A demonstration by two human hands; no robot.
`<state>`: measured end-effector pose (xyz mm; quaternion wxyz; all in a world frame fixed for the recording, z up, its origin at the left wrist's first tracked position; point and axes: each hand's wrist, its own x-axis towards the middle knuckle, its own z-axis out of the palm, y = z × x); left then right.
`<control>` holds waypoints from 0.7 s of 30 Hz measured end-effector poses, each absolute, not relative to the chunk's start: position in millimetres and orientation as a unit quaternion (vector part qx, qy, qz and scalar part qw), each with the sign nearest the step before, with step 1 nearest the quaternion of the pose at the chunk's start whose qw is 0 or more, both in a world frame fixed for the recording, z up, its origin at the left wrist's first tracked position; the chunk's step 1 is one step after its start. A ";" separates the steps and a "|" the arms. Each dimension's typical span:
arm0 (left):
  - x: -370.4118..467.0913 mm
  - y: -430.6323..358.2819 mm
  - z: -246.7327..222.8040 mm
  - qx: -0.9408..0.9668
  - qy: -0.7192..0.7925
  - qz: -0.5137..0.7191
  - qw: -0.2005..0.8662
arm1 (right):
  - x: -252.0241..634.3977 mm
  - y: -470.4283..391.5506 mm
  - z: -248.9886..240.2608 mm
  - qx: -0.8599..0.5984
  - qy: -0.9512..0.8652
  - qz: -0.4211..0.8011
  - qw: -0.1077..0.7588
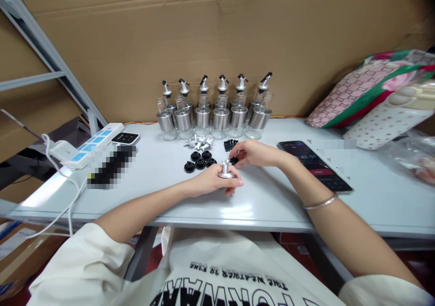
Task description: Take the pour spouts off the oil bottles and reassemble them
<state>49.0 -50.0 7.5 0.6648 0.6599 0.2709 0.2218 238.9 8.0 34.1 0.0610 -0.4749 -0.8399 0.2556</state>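
Observation:
My left hand (217, 180) is closed round a silver spout (226, 169), which stands upright between its fingers. My right hand (249, 153) reaches down at small black parts (234, 160) on the table, just beyond the spout; its fingertips are bent, and whether they grip a part is too small to tell. Several black stoppers (200, 162) lie to the left of my hands. Behind them is a pile of silver spouts (199, 141). A row of black caps (231, 144) lies just behind my right hand.
Glass bottles with steel bands (220, 119) stand in two rows at the back of the table (170, 206). A phone (314, 166) lies at the right, near a dotted bottle (390, 113) and a patterned bag (360, 88). A power strip (98, 145) and cables are at the left.

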 end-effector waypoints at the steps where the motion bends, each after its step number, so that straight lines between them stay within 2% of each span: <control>1: 48.9 -50.1 7.6 0.660 0.271 0.221 0.665 | 238.9 8.3 33.6 -0.474 -0.840 0.257 0.062; 8: 48.4 -50.8 7.4 0.655 0.269 0.228 0.669 | 240.4 9.8 33.1 -0.456 -0.845 0.259 0.100; 13: 46.3 -46.2 3.5 0.608 0.253 0.248 0.711 | 238.7 6.4 39.5 -0.447 -0.819 0.230 0.277; 16: 44.9 -43.9 0.8 0.594 0.235 0.260 0.724 | 232.4 1.3 40.8 -0.392 -0.801 0.329 0.310; 21: 43.5 -43.5 -0.7 0.617 0.223 0.268 0.706 | 216.6 -12.5 40.0 -0.297 -0.779 0.484 0.266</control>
